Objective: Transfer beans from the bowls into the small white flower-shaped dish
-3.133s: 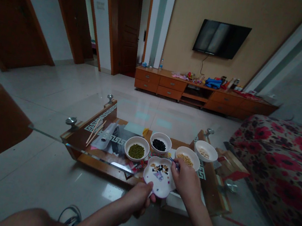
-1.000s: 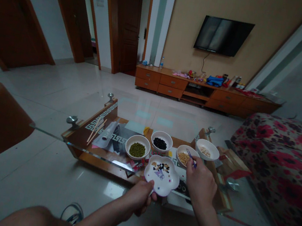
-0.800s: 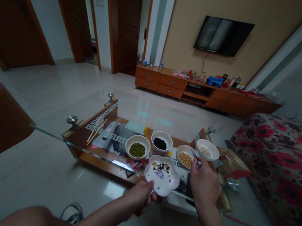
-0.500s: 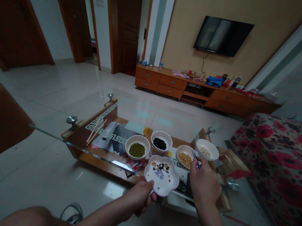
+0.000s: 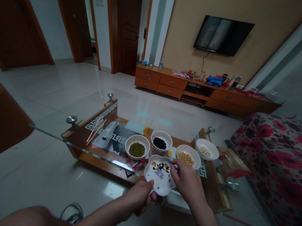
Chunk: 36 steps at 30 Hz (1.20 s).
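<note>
Glass tbl (image 5: 93, 155) backs hands (image 5: 141, 196) w/ scalloped plate (image 5: 159, 179) (wht).

Dim, cool light; glare on floor (image 5: 114, 191); edges stretched, corners dark; purple tool (image 5: 171, 163) perhaps blurred

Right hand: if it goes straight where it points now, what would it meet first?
Probably the bowl of black beans, beyond the plate; depth is unclear, so the plate might come first.
</note>
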Motion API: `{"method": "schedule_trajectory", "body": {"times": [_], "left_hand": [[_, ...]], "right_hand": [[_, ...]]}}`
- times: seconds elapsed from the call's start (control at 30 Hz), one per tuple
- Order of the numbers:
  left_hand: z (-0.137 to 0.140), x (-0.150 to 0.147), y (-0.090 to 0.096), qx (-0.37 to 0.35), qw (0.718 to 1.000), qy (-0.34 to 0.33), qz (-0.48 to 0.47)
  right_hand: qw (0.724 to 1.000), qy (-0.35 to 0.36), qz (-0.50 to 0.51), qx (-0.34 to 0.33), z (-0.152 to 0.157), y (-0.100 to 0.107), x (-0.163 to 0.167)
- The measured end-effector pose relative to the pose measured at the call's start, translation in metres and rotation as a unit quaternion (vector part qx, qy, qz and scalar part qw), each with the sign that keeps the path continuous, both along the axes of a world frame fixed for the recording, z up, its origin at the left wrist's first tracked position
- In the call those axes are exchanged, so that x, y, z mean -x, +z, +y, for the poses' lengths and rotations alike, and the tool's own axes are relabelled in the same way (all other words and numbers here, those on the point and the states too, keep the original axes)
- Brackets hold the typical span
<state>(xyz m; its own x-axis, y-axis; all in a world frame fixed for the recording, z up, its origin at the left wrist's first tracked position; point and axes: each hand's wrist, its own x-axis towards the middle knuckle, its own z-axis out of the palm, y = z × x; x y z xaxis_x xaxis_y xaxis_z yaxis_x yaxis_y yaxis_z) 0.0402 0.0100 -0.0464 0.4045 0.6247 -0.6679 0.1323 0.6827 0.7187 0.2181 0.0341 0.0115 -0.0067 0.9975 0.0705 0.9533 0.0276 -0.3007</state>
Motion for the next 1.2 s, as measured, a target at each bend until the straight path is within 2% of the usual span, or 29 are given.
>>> {"method": "schedule_trajectory", "body": {"times": [0.1,0.23,1.0,1.2], "left_hand": [[0.001,0.0,-0.003,-0.004,1.0,-0.003,0.003],[0.001,0.0,-0.008,-0.008,1.0,-0.001,-0.013],[-0.001,0.001,-0.008,-0.011,1.0,-0.004,-0.013],[0.0,0.001,-0.015,-0.016,1.0,0.0,-0.02]], "right_hand": [[0.998,0.046,-0.004,0.031,-0.001,-0.003,0.004],[0.996,0.054,-0.022,0.065,-0.002,-0.006,0.01],[0.991,0.087,-0.036,0.09,-0.001,-0.018,0.016],[0.991,0.087,-0.037,0.093,-0.001,-0.02,0.015]]}}
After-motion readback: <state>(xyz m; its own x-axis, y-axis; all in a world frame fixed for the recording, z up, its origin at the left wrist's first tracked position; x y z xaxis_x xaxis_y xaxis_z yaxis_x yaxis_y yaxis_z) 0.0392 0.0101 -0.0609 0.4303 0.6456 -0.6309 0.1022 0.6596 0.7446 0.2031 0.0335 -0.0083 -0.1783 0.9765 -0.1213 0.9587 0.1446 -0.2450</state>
